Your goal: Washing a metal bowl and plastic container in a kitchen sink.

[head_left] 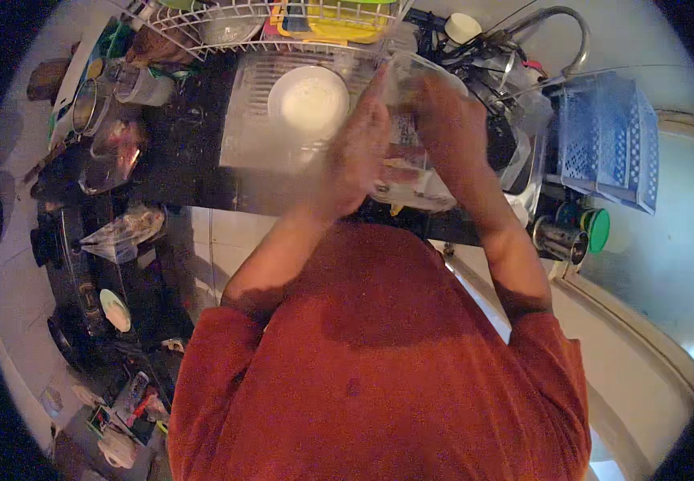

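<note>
My left hand (362, 153) is raised over the right part of a metal drainboard, blurred. Beside it, my right hand (452, 129) is bent at the wrist over the sink area. A clear, blurred object (404, 75), perhaps a plastic container, shows between and above the hands; whether either hand grips it cannot be told. Left of my left hand, a white bowl (309, 102) with pale contents stands on the ribbed drainboard (244, 144). Below the hands lies a clear container or bag (419, 189), partly hidden, with reddish things near it.
A white wire dish rack (226, 45) stands at the back. A curved faucet (581, 42) rises at the back right, near a blue perforated plastic basket (608, 138). Clear containers (148, 87) and a plastic bag (127, 231) are on the left. A metal cup (560, 240) sits at right.
</note>
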`<state>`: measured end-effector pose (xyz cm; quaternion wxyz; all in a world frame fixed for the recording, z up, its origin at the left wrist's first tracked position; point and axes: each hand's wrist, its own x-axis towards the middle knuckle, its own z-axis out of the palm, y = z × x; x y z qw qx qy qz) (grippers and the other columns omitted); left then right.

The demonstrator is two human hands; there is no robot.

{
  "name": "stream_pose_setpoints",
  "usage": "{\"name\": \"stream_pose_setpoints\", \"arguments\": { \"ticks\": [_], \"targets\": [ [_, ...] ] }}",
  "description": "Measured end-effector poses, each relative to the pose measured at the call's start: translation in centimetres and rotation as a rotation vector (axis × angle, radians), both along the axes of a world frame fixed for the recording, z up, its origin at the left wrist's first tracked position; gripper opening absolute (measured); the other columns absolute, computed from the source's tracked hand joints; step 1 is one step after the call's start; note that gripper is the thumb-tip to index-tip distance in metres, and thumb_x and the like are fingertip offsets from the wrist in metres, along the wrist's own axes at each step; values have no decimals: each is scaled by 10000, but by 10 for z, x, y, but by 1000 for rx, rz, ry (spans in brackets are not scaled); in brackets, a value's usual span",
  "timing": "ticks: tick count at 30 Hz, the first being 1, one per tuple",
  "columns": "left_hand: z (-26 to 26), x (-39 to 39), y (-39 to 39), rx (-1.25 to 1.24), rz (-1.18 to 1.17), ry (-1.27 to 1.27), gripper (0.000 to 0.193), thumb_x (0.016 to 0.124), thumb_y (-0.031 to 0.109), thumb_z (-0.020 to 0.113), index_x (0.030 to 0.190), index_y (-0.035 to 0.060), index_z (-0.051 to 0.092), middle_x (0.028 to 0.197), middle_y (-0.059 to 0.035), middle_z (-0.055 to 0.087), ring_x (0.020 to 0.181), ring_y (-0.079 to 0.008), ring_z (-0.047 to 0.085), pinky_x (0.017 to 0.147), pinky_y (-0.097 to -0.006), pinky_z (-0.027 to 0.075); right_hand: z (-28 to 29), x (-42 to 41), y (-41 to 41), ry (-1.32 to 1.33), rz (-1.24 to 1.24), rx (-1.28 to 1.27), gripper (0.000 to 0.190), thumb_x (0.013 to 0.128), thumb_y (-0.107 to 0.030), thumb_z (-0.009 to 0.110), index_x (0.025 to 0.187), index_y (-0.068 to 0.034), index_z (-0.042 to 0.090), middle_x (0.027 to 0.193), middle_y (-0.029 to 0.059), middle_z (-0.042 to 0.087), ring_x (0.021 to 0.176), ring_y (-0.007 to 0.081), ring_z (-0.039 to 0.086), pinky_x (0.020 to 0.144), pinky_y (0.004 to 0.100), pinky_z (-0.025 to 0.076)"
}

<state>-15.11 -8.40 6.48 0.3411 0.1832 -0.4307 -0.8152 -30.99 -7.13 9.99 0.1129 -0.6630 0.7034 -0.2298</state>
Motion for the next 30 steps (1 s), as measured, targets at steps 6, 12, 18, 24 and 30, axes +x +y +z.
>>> {"name": "stream_pose_setpoints", "arguments": {
  "ticks": [6, 12, 18, 24, 30],
  "targets": [
    [-7, -11, 0, -107, 110, -93, 668, 968, 350, 445, 1516, 146, 122, 1435, -142, 381, 1254, -269, 477, 998, -396, 436, 15, 11, 56, 23, 216, -31, 134, 681, -38, 646, 798, -98, 667, 773, 82, 618, 764, 327, 606, 699, 430, 494],
    [5, -21, 27, -159, 189, -35, 611, 1020, 405, 355, 1528, 227, 65, 1490, -142, 288, 1266, -255, 469, 901, -424, 532, 5, 0, 45, 366, 213, -138, 178, 666, -55, 672, 814, -146, 709, 802, 66, 654, 749, 280, 613, 657, 404, 478],
    [13, 1, 22, 212, -50, 175, 621, 1009, 427, 373, 1528, 246, 84, 1550, -105, 197, 1337, -277, 367, 912, -472, 521, 21, -25, 50, 173, 374, -250, 192, 685, -67, 654, 853, -143, 707, 888, 30, 687, 778, 242, 613, 736, 414, 446],
    [50, 12, 10, 261, -124, 173, 670, 986, 442, 436, 1528, 232, 103, 1540, -80, 229, 1254, -305, 476, 885, -491, 534, 45, -40, 23, 416, 610, -284, 228, 708, -105, 642, 927, -131, 698, 841, 33, 671, 777, 249, 611, 723, 411, 452],
    [23, -15, 14, 53, 81, 115, 655, 993, 453, 414, 1529, 238, 105, 1490, -88, 318, 1194, -274, 528, 870, -423, 537, 8, -6, 85, -68, 373, -170, 280, 718, -105, 669, 994, -143, 700, 844, 55, 671, 761, 269, 638, 714, 409, 486]
  ]
}}
